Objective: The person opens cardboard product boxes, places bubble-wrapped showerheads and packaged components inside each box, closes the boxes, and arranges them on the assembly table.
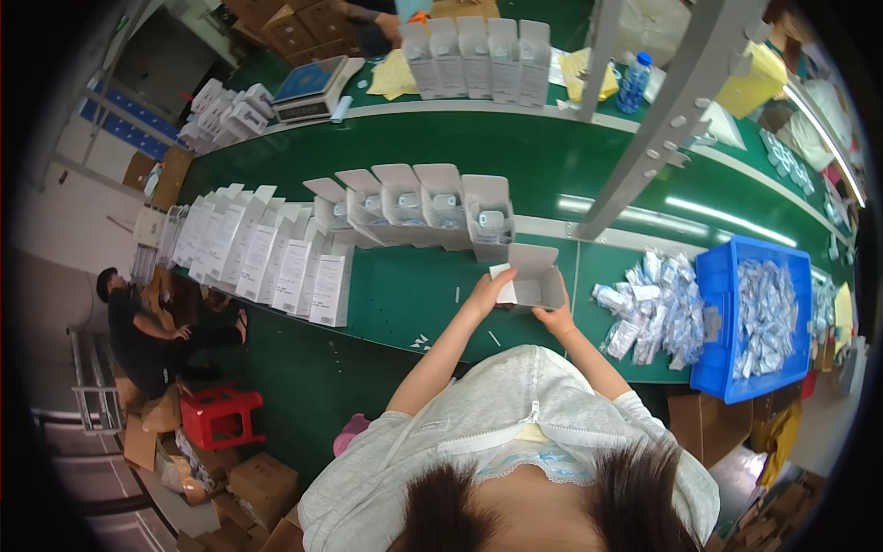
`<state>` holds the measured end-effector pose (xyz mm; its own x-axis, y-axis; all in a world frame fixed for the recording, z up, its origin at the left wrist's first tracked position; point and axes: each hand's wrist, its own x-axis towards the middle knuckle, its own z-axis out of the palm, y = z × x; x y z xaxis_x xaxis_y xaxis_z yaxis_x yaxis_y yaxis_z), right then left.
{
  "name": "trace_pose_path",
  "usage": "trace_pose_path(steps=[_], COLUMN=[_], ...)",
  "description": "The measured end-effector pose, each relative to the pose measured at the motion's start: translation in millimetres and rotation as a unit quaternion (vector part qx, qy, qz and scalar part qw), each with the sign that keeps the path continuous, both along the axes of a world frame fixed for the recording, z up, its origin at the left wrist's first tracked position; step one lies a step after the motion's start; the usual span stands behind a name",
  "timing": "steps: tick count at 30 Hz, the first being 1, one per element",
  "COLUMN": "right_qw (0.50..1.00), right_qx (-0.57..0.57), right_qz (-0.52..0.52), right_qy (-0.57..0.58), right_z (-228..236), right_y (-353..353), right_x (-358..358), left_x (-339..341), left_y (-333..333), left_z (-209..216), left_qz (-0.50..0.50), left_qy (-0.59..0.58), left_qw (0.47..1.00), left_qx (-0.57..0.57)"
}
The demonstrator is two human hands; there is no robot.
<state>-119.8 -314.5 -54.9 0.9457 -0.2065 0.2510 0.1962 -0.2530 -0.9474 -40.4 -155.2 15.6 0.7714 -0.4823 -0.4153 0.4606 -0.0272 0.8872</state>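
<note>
Between my two hands is a small white carton [535,287] with its top flap standing up and its inside showing bare walls. My left hand [486,294] grips its left side, the thumb near the rim. On its lower right corner, my right hand [556,318] is closed round the wall. Just beyond stands an open carton [489,225] with a clear-wrapped item in it. More open filled cartons [405,204] continue leftward along the bench [395,285]. Farther left, tall white printed cartons [292,276] stand packed in a row.
To the right, a blue bin [713,317] holds many small wrapped packets, beside a loose pile of packets [655,308]. A grey metal post [648,138] rises past the bench. A person sits at far left [147,336] near a red stool [221,416]. More cartons [474,60] stand across the bench.
</note>
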Motion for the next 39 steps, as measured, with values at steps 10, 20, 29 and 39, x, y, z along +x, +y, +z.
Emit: trace_pose_path(steps=[10, 20, 29, 39], right_qw=[0.999, 0.996, 0.975, 0.974], right_qx=[0.002, 0.018, 0.11, 0.126], right_qz=[0.025, 0.044, 0.118, 0.031], right_qy=[0.048, 0.069, 0.151, 0.187], right_z=[-8, 37, 103, 115], right_y=[-4, -9, -23, -33], right_x=[-1, -3, -11, -2], left_x=[3, 6, -2, -11], left_y=[2, 1, -7, -15], left_z=[0, 13, 33, 56], left_qz=[-0.034, -0.006, 0.036, 0.005], left_qy=[0.017, -0.22, -0.261, -0.3], left_qw=[0.999, 0.943, 0.943, 0.951], left_qx=[0.01, 0.248, 0.202, 0.079])
